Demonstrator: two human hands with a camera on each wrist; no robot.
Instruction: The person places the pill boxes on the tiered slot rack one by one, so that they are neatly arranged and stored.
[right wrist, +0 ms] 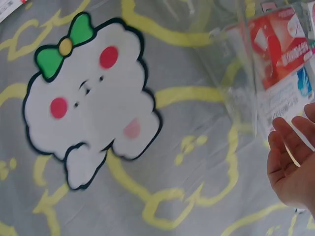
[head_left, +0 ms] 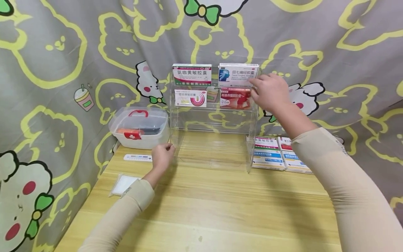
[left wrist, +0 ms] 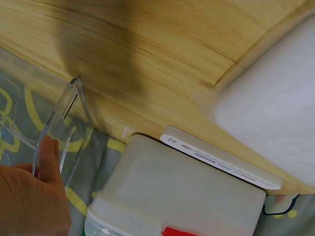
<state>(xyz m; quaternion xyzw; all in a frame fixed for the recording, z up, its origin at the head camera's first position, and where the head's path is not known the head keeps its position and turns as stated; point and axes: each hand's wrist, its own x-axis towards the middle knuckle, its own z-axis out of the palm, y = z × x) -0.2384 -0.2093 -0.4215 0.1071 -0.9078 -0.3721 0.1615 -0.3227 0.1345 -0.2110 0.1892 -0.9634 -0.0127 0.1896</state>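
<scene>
A clear acrylic rack point(head_left: 214, 162) stands on the table with medicine boxes on its upper tiers. My left hand point(head_left: 162, 156) pinches the rack's left side panel; in the left wrist view, the fingers of that hand point(left wrist: 37, 196) lie on either side of the clear edge. My right hand point(head_left: 271, 90) is at the right end of a white-and-blue box point(head_left: 236, 76) on the top tier. Its fingers look loosely spread in the right wrist view; whether they touch the box I cannot tell. Below sits a red box point(head_left: 234, 98). A green-and-white box point(head_left: 192, 74) and a white-and-pink box point(head_left: 190, 98) fill the left side.
Left of the rack stands a translucent first-aid case point(head_left: 141, 140) with a red handle. A white strip point(head_left: 137, 158) and a bagged white pad point(head_left: 124, 185) lie in front of it. Several more medicine boxes point(head_left: 268, 160) lie right of the rack. A patterned curtain point(head_left: 94, 42) hangs behind.
</scene>
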